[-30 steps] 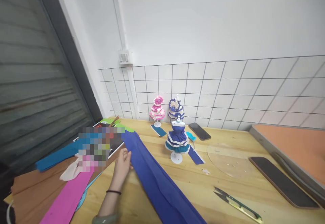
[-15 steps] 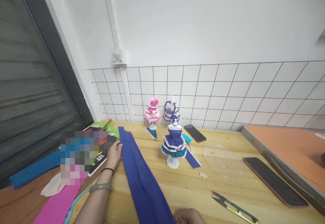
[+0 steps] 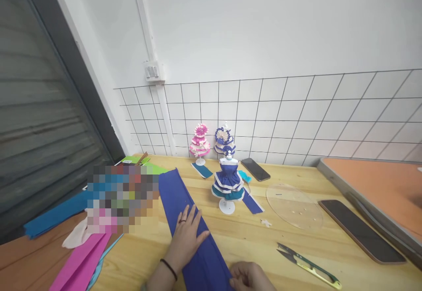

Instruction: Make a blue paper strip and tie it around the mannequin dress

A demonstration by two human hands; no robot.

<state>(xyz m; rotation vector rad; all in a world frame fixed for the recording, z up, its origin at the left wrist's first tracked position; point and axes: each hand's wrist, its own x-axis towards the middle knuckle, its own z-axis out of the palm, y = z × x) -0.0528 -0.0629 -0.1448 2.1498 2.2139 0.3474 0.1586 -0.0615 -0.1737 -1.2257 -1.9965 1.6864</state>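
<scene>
A long strip of dark blue crepe paper (image 3: 174, 190) lies slantwise on the wooden table, running off the bottom of the view. My left hand (image 3: 187, 234) rests flat on its middle, fingers spread. At the strip's right edge, near the bottom, my right hand (image 3: 249, 277) has its fingers closed, pinching the paper's edge. Beyond the strip stands a small mannequin (image 3: 228, 181) on a white base, in a tiered blue, white and teal dress. A pair of thread snips (image 3: 308, 265) lies right of my right hand.
Behind stand a pink-dressed mannequin (image 3: 200, 143) and a blue-and-cream one (image 3: 224, 139). Two phones (image 3: 255, 169) and a clear round disc (image 3: 293, 205) lie to the right, beside an orange-topped surface (image 3: 376, 194). Pink crepe paper (image 3: 81, 260) and blue paper (image 3: 56, 214) sit left, around a blurred patch.
My left hand has moved from the strip's far left edge down onto its middle and flattened there. The strip's far end now lies flatter and wider. My right hand stays at the near edge.
</scene>
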